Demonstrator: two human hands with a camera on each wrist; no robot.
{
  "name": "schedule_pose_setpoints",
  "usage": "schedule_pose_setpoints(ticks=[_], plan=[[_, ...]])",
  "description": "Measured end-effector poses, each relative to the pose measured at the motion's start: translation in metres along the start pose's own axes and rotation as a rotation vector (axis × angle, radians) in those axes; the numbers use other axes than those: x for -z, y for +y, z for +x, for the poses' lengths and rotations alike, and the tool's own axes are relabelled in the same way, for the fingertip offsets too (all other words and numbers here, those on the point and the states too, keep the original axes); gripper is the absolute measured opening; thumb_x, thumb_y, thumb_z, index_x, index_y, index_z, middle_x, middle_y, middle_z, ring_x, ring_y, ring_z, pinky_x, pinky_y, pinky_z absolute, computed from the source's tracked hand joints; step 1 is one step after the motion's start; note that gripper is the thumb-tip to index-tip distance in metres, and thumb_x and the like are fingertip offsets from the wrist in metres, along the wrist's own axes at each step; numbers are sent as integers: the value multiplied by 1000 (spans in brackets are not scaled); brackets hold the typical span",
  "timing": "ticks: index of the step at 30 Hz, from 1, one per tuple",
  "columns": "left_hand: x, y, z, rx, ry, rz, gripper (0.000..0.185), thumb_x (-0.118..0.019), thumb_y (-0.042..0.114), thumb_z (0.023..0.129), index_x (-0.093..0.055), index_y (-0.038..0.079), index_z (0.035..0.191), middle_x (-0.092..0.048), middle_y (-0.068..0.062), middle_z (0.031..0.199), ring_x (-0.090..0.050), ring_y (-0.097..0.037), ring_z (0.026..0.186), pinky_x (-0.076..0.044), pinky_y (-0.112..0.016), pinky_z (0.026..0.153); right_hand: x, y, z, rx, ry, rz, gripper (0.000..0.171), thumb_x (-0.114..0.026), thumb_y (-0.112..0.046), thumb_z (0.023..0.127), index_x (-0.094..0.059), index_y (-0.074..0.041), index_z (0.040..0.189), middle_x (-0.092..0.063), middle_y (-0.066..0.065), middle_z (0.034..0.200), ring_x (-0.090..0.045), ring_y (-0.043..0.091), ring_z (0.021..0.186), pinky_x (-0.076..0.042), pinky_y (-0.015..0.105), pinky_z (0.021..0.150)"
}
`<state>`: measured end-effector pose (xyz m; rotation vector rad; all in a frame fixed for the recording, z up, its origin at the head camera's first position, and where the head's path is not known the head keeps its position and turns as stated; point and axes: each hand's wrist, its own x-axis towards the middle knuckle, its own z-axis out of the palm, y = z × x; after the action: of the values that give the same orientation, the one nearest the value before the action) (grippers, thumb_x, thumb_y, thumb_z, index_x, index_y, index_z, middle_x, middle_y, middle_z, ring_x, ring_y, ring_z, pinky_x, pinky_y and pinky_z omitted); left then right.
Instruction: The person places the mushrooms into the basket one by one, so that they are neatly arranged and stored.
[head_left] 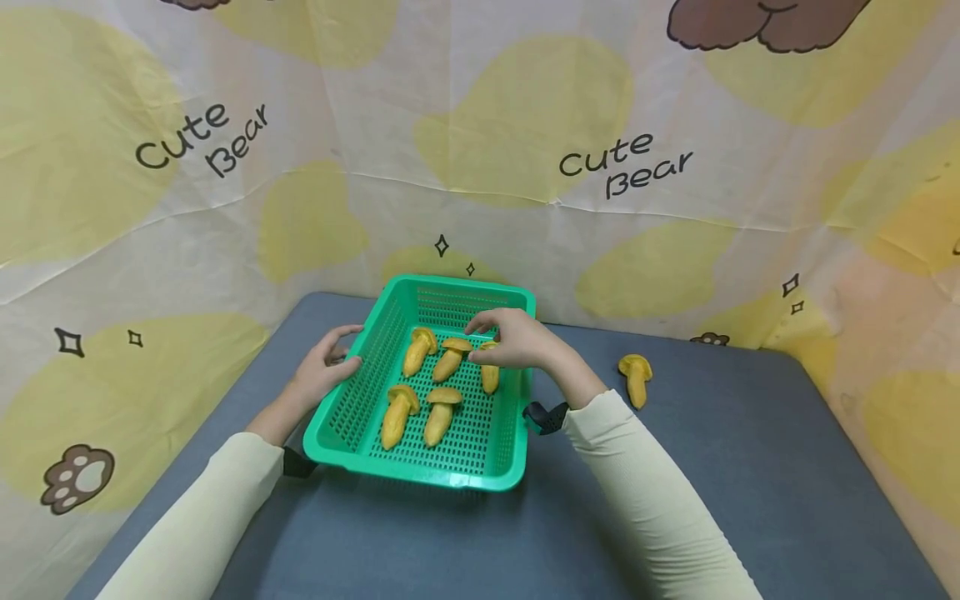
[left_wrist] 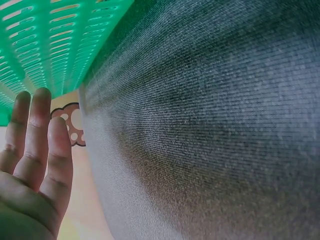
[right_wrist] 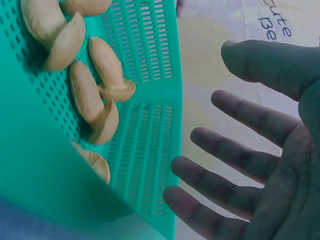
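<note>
Right hand spread over green basket – left hand alongside

A grey-blue cloth-covered table fills the lower half of the head view, its far edge meeting a printed backdrop. Directly on it, just left of centre, sits a green perforated plastic basket, turned slightly askew. To the right of the basket, well apart from it and near the table's back edge, a single yellow toy mushroom lies on its side, cap toward the top of the frame, stem toward the bottom.
</note>
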<state>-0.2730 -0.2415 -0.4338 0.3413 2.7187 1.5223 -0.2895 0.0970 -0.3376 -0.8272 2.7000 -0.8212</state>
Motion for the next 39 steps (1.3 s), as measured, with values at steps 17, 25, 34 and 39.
schedule_pose_setpoints(ticks=[17, 25, 34, 39], plan=[[0, -1, -3, 0, 6, -4, 56, -51, 29, 100, -30, 18, 151, -33, -27, 150, -38, -46, 134, -41, -63, 95, 20, 35, -29, -37, 83, -23, 36, -69, -29, 88, -64, -19, 123, -61, 6, 124, -59, 28, 111, -50, 42, 87], [2, -2, -2, 9, 8, -9, 56, -51, 30, 100, -31, 20, 151, -24, -24, 155, -32, -46, 138, -38, -64, 98, 30, 57, -45, -62, 127, -11, 37, -69, -25, 89, -64, -12, 123, -61, 12, 126, -59, 35, 114, -49, 48, 92], [2, -3, -1, 7, -3, -18, 56, -51, 30, 100, -30, 21, 151, -21, -23, 157, -30, -46, 139, -38, -65, 99, 41, 84, -66, -137, 150, -35, 34, -66, -25, 91, -64, -12, 123, -60, 17, 127, -57, 42, 116, -49, 51, 90], [3, 0, -2, 7, -5, -10, 56, -51, 31, 100, -30, 21, 151, -19, -22, 158, -28, -47, 140, -37, -65, 98, 43, 103, -76, -176, 177, -49, 33, -65, -25, 91, -65, -12, 121, -58, 18, 130, -57, 43, 116, -50, 52, 88]])
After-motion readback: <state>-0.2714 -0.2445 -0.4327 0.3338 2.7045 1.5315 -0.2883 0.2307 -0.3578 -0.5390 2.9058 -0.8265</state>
